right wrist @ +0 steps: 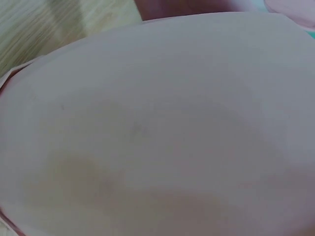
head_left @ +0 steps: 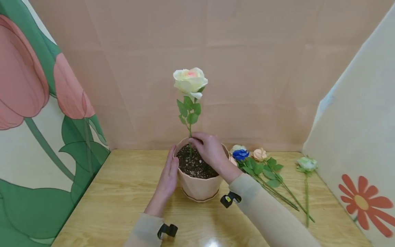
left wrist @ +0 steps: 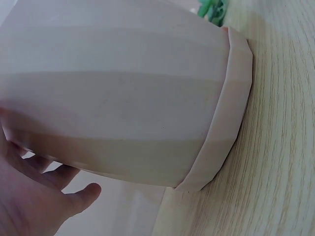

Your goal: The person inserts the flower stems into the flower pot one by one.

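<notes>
Planting step, apparently: your right hand (head_left: 212, 150) pinches the stem (head_left: 190, 130) of the white rose (head_left: 189, 82), upright in the pink flowerpot (head_left: 202, 187)'s soil (head_left: 197, 168); your left hand (head_left: 168, 175), fingers extended, rests against the pot's side. Next, firm downward pressure seems called for.

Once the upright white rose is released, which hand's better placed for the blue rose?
Right hand, probably: it pinches the upright white rose by the stem, and is nearer the blue rose. The left hand is at the left side of the pot, across from it.
</notes>
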A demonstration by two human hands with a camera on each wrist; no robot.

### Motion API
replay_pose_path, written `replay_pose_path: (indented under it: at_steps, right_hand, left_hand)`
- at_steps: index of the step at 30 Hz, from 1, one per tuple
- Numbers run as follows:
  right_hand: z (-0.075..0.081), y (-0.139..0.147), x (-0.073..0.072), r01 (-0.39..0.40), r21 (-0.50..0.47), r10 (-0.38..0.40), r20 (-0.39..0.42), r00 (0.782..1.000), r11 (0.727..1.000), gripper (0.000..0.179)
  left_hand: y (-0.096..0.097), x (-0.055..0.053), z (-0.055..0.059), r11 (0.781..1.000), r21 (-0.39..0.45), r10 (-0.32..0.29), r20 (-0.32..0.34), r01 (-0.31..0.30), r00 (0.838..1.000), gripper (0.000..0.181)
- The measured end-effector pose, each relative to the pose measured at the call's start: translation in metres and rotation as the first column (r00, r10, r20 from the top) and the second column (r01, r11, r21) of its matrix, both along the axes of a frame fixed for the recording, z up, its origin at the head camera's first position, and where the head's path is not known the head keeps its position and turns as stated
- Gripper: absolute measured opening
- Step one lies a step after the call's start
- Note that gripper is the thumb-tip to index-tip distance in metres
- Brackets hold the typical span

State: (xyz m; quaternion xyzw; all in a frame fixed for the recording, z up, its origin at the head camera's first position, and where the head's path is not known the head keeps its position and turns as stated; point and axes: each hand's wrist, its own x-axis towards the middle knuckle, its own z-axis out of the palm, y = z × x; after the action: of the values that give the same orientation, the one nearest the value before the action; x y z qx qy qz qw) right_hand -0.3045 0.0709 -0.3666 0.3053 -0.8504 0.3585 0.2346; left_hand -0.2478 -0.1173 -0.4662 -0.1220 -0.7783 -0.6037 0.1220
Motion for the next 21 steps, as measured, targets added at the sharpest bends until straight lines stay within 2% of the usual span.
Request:
replay_pose_path:
  at_steps: [9,21]
  right_hand:
    - [-0.0033,0.0001,-0.0004,0.015,-0.042,-0.013,0.053,0.999,0.999,0.012]
    - [-0.0034,-0.0010,0.0000,0.049,-0.044,-0.045,0.068,0.997,0.998,0.020]
  left_hand:
    - [0.0012,0.0006,0.0000,1.000,-0.009,0.010,-0.001,-0.010,1.000,0.059]
    - [0.0015,0.0000,-0.0004,1.000,-0.016,0.014,0.007,-0.014,1.000,0.059]
